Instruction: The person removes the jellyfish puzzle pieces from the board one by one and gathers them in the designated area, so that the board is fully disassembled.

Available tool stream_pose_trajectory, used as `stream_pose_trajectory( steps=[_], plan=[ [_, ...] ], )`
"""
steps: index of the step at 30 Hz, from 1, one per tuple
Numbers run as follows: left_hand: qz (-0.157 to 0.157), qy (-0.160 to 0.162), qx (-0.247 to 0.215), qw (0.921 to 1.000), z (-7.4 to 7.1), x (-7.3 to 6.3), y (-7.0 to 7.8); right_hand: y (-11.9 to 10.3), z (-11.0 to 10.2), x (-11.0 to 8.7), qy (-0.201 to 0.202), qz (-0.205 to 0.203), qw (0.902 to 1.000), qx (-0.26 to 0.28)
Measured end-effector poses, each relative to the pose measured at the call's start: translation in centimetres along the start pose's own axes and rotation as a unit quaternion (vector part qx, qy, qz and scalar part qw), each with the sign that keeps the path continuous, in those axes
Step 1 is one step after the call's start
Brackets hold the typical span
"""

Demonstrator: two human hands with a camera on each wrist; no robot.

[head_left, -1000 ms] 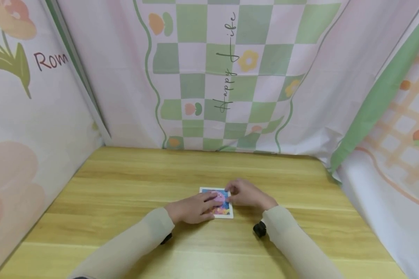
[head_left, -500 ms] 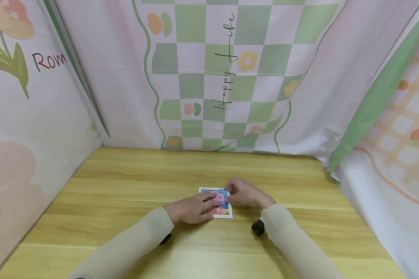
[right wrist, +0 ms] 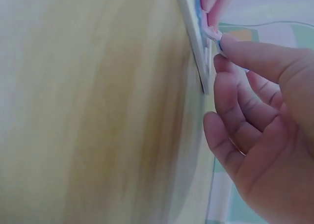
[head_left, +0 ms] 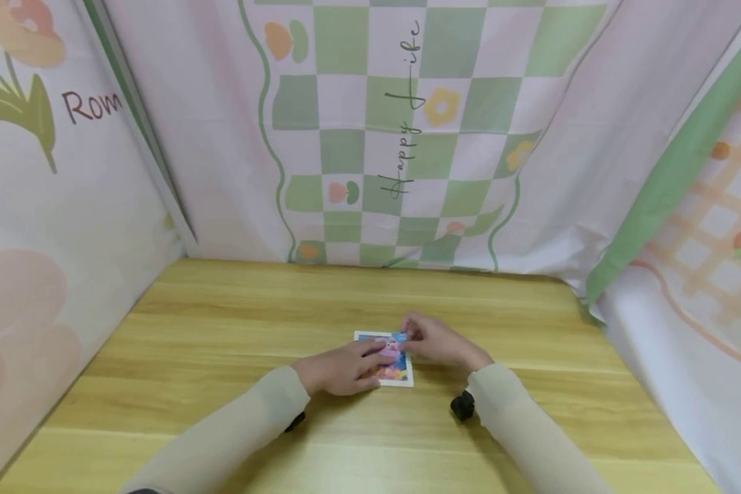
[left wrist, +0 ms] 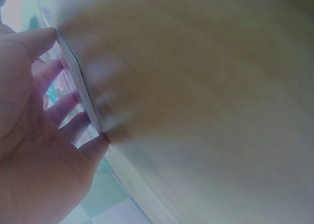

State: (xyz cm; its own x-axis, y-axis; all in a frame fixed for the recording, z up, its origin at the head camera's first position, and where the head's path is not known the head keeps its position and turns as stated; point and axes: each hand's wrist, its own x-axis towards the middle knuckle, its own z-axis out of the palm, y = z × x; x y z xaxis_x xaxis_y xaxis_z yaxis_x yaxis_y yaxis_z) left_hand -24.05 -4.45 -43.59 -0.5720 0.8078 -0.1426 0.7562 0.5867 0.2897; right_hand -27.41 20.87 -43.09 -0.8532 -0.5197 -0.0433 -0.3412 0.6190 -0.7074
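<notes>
A small white-bordered picture board (head_left: 410,374), looking like a tray jigsaw with a pink creature on blue, lies on the wooden table. My left hand (head_left: 342,369) rests over its left part, fingers spread across the picture and thumb at the near edge. In the left wrist view, the fingertips (left wrist: 73,97) touch the board and its rim. At the far right corner, my right hand (head_left: 438,341) pinches a small puzzle piece (right wrist: 213,34) between thumb and forefinger. That piece is tilted up from the picture; its lower end is partly hidden.
The wooden table (head_left: 272,302) stretches around both hands. A green-and-white checked cloth (head_left: 383,151) hangs along the back edge. Printed cloths close off the left and right sides. Dark wrist cameras (head_left: 462,406) sit under the sleeves.
My right hand has risen slightly at the far right corner, tilting the puzzle piece up, so the pink figure looks bent. My left hand and the board stay in place.
</notes>
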Motion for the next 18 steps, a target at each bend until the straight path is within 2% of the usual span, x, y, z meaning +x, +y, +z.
stream_pose_trajectory(
  steps=[9,18],
  plan=[
    [-0.001,0.004,0.006,1.0000,0.1,0.1,0.1,1.6,-2.1,-1.7,-0.013,-0.017,0.9995,0.024],
    [0.007,0.003,0.002,1.0000,0.0,0.0,0.2,4.5,-5.4,-4.7,0.012,0.003,0.9998,0.013]
  ],
)
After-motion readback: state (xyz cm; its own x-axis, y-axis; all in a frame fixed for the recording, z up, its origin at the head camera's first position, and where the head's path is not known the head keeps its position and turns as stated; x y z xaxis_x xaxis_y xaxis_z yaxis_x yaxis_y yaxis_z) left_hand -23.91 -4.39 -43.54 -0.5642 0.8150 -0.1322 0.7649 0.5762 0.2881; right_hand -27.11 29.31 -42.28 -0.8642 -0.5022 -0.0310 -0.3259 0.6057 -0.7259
